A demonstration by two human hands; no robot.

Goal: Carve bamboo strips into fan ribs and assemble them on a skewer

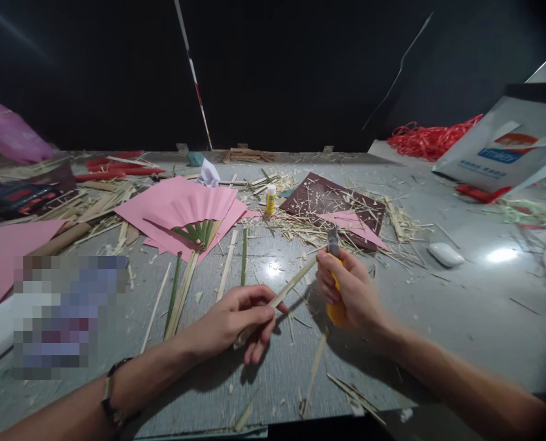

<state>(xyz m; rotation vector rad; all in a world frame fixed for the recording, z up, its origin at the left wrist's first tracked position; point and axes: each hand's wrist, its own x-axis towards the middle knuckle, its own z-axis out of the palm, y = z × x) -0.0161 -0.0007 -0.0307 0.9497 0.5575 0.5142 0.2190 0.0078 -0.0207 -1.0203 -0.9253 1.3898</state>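
Note:
My left hand (252,318) pinches a thin bamboo strip (295,280) between thumb and fingers, the strip slanting up to the right. My right hand (346,285) is wrapped round the yellow handle of a utility knife (333,242), its grey head pointing up. The strip's far end meets my right fingers beside the knife; whether the blade touches it I cannot tell. Beyond my left hand, a pink folded paper fan (193,208) with green bamboo ribs lies on pink paper sheets (138,208). Loose bamboo strips (181,297) lie nearby.
A glue stick (270,199) stands upright behind my hands. Shavings cover a dark brown board (314,193). At right are a white computer mouse (445,254), a white bag (497,144) and red plastic strands (431,139). A black and red tool (22,197) sits far left.

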